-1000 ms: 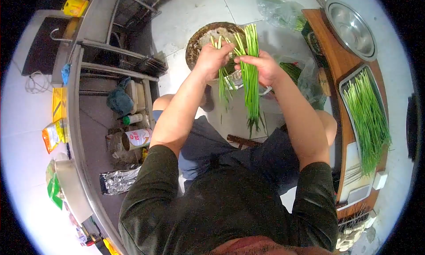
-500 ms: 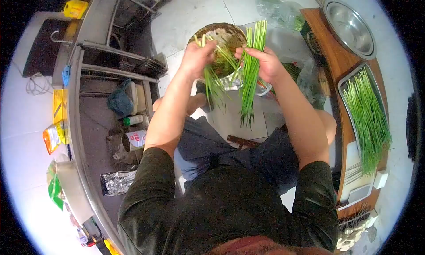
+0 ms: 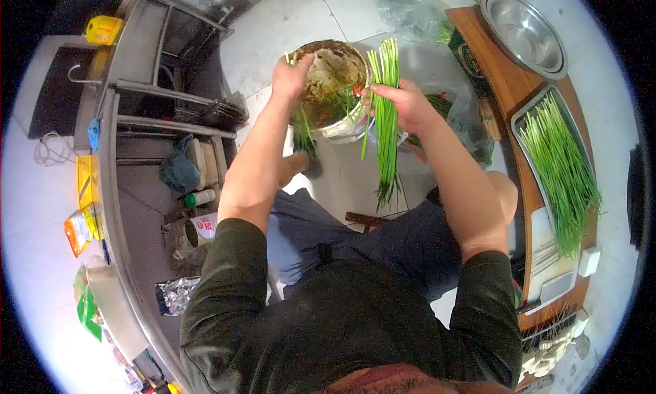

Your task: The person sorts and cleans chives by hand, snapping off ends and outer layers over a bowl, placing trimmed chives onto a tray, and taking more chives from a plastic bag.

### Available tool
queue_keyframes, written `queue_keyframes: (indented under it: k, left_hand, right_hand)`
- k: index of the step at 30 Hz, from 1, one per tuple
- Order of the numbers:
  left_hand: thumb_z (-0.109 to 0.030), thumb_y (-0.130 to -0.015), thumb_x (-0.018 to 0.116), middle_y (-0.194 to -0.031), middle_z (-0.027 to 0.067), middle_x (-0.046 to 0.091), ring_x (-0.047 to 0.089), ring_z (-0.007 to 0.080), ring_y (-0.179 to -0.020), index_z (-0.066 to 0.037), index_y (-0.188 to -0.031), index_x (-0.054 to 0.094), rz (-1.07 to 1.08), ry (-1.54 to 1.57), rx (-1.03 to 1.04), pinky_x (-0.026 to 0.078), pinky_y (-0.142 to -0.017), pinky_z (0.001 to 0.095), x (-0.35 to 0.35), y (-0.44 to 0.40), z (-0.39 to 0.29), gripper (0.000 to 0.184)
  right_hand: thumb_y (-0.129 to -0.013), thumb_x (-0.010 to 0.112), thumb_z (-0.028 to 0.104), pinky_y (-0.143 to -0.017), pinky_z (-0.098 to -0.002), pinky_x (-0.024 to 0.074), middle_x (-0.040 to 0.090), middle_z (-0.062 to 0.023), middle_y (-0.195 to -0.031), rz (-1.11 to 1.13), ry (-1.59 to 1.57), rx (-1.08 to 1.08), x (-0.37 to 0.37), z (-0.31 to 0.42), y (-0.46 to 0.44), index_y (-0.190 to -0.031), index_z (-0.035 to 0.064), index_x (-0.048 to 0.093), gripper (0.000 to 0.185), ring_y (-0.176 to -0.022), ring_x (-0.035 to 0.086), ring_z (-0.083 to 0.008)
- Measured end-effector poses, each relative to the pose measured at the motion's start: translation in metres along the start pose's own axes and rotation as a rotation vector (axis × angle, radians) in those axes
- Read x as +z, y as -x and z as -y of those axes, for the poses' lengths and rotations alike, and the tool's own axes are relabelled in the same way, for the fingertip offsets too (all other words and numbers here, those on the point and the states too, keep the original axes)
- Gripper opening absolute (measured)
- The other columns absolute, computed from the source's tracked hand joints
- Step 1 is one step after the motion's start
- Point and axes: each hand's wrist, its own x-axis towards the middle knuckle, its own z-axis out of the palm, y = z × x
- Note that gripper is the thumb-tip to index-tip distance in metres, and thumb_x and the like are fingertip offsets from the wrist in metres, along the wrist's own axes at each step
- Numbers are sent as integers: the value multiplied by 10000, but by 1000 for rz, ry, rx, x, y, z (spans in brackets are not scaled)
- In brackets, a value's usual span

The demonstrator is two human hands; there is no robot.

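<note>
My right hand (image 3: pixel 410 107) is closed around an upright bundle of garlic chives (image 3: pixel 387 134), pale stem ends up and dark green tips hanging down. A few loose chive stalks (image 3: pixel 304 124) are pinched in my left hand (image 3: pixel 290 78), partly blurred. Between and beyond the hands stands a dirty bucket (image 3: pixel 339 127) with its inner wall smeared brown and green scraps inside. My left hand is over the bucket's left rim, and the bundle hangs just off its right side.
On the wooden table (image 3: pixel 478 42) at the right are a steel bowl (image 3: pixel 523 35) and a tray of chives (image 3: pixel 557 168). Plastic bags (image 3: pixel 413 17) lie on the floor behind. A metal shelf unit (image 3: pixel 147 175) holding a can and foil runs along my left.
My left hand has moved left, away from the bundle, with its few stalks. The right hand still grips the bundle, which sits slightly lower and further left in view.
</note>
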Motion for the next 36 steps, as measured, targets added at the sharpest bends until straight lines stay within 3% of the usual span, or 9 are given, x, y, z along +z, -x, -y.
queue_keyframes:
  k: [2,4,6,7,14,23,26,32,36]
  left_hand:
    - [-343,-847,702,-774,30,610,507,111,-612,-17,-1037,634,225,162,-170,435,-568,293,-4,39,-53,383]
    - [-307,-858,688,-699,-8,570,477,93,-583,-37,-968,643,361,181,-140,412,-547,285,-4,76,-103,295]
    - [-267,-839,679,-743,52,656,597,143,-659,-26,-910,668,491,106,31,480,-614,305,9,80,-95,251]
    - [-241,-836,673,-736,56,655,593,134,-632,-18,-900,663,540,130,40,475,-584,292,14,81,-93,232]
    - [-203,-846,661,-703,29,624,523,113,-557,-16,-861,660,553,375,-243,415,-502,281,11,79,-81,187]
    - [-274,-865,637,-653,9,585,463,96,-554,-34,-781,654,558,239,-147,376,-521,278,4,79,-82,255]
    - [-273,-866,637,-639,-2,569,453,94,-547,-41,-761,646,555,249,-130,368,-516,278,-2,80,-84,255]
    - [-251,-859,657,-627,-10,560,446,92,-527,-42,-736,639,465,320,-132,359,-492,277,2,74,-71,243]
    - [-244,-858,665,-624,-8,562,454,89,-527,-38,-741,643,456,328,-120,363,-488,277,6,75,-70,238]
  right_hand:
    - [-869,655,173,-599,-358,515,648,-103,-897,-25,25,1,-1,-5,-5,-1018,16,617,220,-747,620,-194]
    - [-861,663,164,-595,-350,510,645,-97,-881,-1,88,-36,-9,-12,-12,-1025,16,614,226,-729,618,-192]
    - [-853,671,152,-590,-344,505,642,-92,-868,25,117,-47,-7,-18,-15,-1031,17,613,231,-711,616,-190]
    - [-849,675,145,-587,-342,503,641,-90,-864,34,117,-45,-5,-18,-16,-1033,18,612,233,-704,615,-190]
    - [-832,691,118,-586,-354,497,635,-78,-859,-93,-3,-35,1,-17,-11,-1048,29,607,249,-712,612,-193]
    - [-826,697,134,-655,-355,507,638,-86,-917,-51,47,-167,-18,-34,-32,-1061,25,598,278,-764,604,-179]
    - [-881,613,90,-689,-312,515,669,-79,-930,-230,93,-68,-7,-20,-20,-1049,19,585,184,-806,627,-157]
    - [-856,655,97,-643,-264,480,646,-45,-865,-308,138,-215,5,-12,-15,-1018,42,590,183,-700,573,-120]
    - [-822,707,98,-604,-255,431,617,-8,-814,-124,235,-222,6,-18,-17,-973,55,618,180,-675,535,-94]
